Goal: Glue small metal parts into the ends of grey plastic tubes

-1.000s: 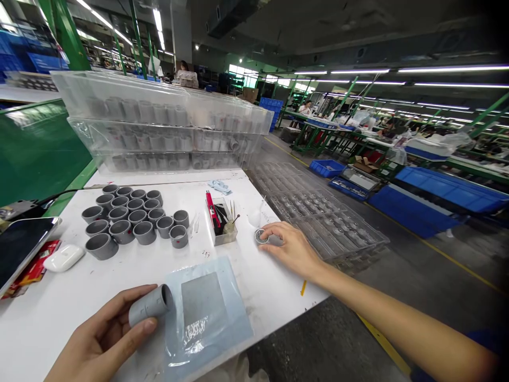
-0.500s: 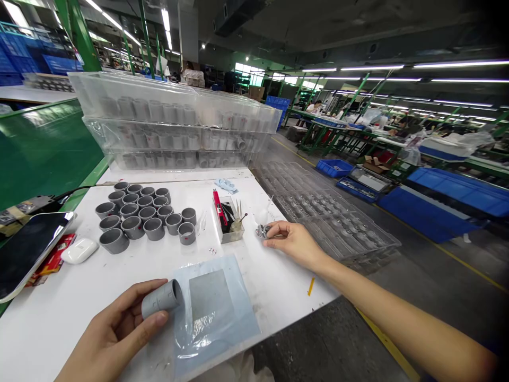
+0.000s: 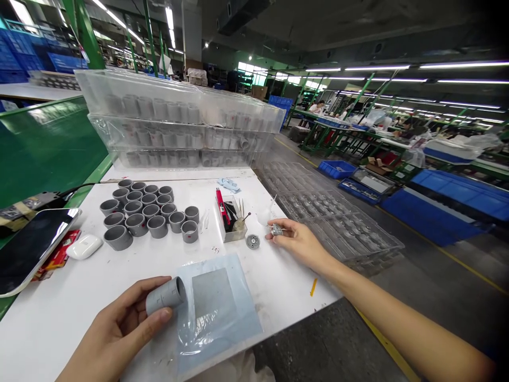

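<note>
My left hand (image 3: 119,331) grips a grey plastic tube (image 3: 165,295) lying sideways, low over the white table (image 3: 59,297), beside a bluish plastic sheet (image 3: 217,307). My right hand (image 3: 298,244) reaches across the table's right side and pinches a small shiny metal part (image 3: 275,230) between thumb and fingers. A small round metal disc (image 3: 252,242) lies on the table just left of that hand. Behind it stands a small clear box (image 3: 230,220) with a red pen and tools.
Several grey rings (image 3: 145,215) stand in a cluster at the table's left. Stacked clear trays (image 3: 178,127) of rings line the back. A phone (image 3: 27,246) and a white earbud case (image 3: 84,246) lie at far left. Empty clear trays (image 3: 330,217) sit to the right.
My right hand lifted the shiny part off the table and shifted slightly right, leaving the round disc lying uncovered. My left hand kept its hold on the tube.
</note>
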Demonstrator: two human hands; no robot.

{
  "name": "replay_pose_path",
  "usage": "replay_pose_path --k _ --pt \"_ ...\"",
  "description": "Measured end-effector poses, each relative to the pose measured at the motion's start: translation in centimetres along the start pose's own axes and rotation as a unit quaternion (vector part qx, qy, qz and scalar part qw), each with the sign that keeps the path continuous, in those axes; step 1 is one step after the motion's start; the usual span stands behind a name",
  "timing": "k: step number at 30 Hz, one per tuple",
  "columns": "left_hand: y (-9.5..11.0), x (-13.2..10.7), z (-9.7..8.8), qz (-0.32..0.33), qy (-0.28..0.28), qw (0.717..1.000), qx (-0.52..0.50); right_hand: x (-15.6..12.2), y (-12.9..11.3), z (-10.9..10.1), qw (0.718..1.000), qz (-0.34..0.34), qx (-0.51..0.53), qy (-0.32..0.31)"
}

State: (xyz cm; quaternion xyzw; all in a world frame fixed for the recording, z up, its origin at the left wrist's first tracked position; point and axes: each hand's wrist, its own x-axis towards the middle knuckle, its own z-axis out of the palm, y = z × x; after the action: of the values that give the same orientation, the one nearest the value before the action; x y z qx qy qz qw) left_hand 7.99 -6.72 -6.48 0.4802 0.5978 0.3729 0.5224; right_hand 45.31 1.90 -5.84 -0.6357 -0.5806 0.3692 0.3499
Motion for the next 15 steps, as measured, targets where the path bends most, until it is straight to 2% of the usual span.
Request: replay_pose_path --k 4,8,12,15 --pt "0.1 -0.1 0.0 0.005 -0.001 1.000 0.002 -1.2 -0.9 -0.3 1.000 -0.020 -0.002 0.013" --pt "0.3 -0.2 0.2 0.008 0.005 1.000 -0.007 -3.3 -2.6 -0.8 0.999 -0.014 -0.024 -0.020" --pt "0.0 -0.1 0.3 0.010 0.013 1.000 -0.001 -5.0 -3.4 -0.3 0.991 0.048 -0.052 -0.112" --pt "-1.1 0.2 -0.1 0.043 0.019 0.999 0.011 -6.0 -3.1 1.0 0.975 0.097 -0.048 -0.192"
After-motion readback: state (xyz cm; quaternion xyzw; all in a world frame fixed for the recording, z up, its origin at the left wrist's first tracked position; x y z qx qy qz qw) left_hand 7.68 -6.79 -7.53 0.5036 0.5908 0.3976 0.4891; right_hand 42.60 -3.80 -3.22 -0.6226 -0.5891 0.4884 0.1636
